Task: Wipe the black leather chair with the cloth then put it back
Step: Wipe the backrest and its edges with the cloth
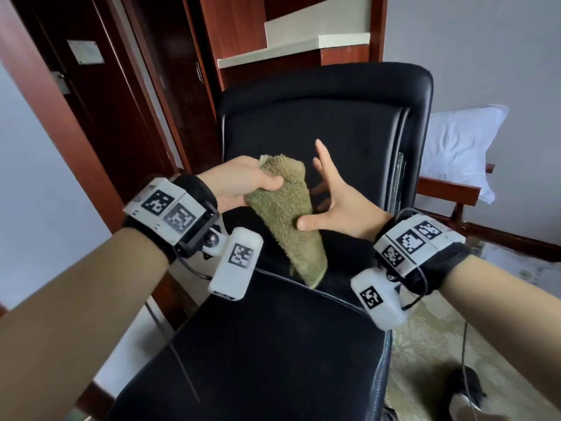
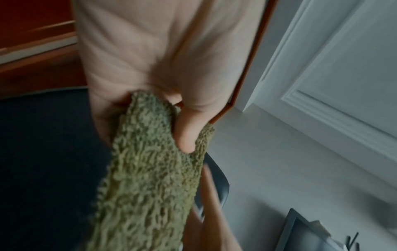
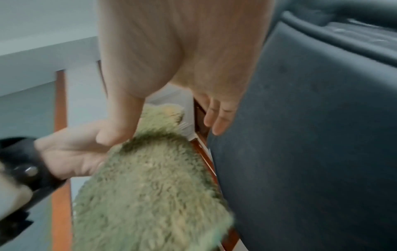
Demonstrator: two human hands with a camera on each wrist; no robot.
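Note:
A black leather chair stands in front of me, its seat near and its backrest upright. A folded olive-green terry cloth hangs in the air before the backrest. My left hand grips its upper end, thumb pressed across the pile. My right hand is spread with straight fingers just right of the cloth, its thumb touching the cloth's lower right edge. The cloth fills the lower middle of the right wrist view, with the chair back beside it.
Dark red wooden doors and a cabinet stand behind the chair on the left. A white pillow lies on a wooden-framed seat to the right. A patterned carpet and a cable are on the floor at the right.

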